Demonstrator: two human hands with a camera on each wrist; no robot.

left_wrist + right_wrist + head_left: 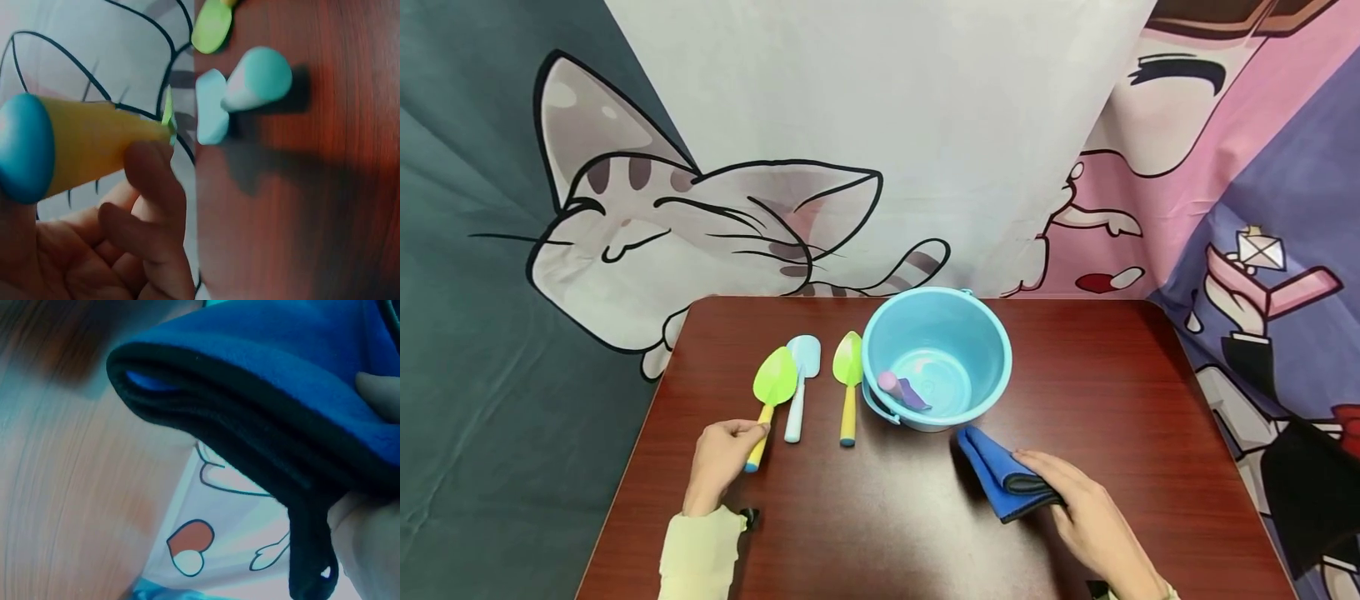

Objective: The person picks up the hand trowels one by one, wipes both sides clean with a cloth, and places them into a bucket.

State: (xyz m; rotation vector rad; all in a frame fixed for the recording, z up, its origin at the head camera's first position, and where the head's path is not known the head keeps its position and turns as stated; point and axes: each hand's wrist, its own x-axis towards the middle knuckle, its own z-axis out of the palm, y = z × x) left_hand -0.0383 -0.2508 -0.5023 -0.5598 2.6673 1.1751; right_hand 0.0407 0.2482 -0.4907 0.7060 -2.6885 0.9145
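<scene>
My left hand (722, 458) pinches the yellow handle of a toy shovel with a green blade (775, 377). In the left wrist view the shovel's handle (87, 144), with its blue end cap, lies between thumb and fingers. My right hand (1090, 515) grips a folded blue cloth (988, 467) with black edging, just in front of the bucket. Up close in the right wrist view, the cloth (269, 359) shows its dark folded edges and a black loop hanging down. Part of the right hand is outside that view.
A light blue bucket (1003, 333) stands at the table's back edge, a purple toy piece (912, 394) with a pink end inside. To its left lie a light blue shovel (797, 408) and a second green-and-yellow shovel (848, 367). A printed curtain (880, 100) hangs behind the brown table (1120, 400).
</scene>
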